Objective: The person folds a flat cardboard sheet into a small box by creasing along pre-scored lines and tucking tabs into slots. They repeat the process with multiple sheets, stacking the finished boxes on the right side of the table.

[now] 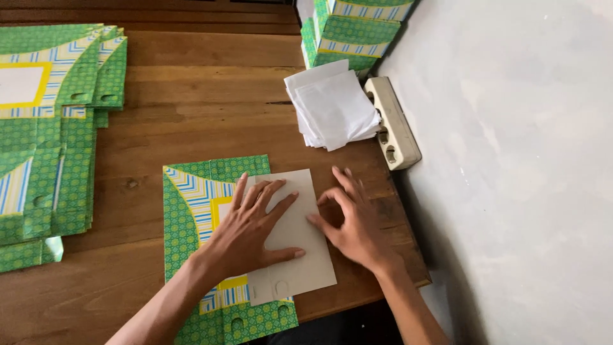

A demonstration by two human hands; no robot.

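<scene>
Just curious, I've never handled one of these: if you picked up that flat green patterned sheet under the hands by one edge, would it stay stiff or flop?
The green patterned sheet looks like thin card, so it would probably sag a little. Its folded-over white flap lies flat only under the left hand and right hand, so it may spring open. Probably light, and likely to slide easily on the wooden table.

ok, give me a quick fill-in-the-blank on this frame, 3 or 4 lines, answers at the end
1. Both hands, the left hand and the right hand, press flat on a ____ panel of the flat carton.
2. The carton's printed side is mostly ____ with striped bands.
3. The pile of white paper sheets lies beside a beige ____ by the wall.
4. The stack of flat cartons lies at the ____ edge of the wooden table.

Missing words: white; green; power strip; left
</scene>
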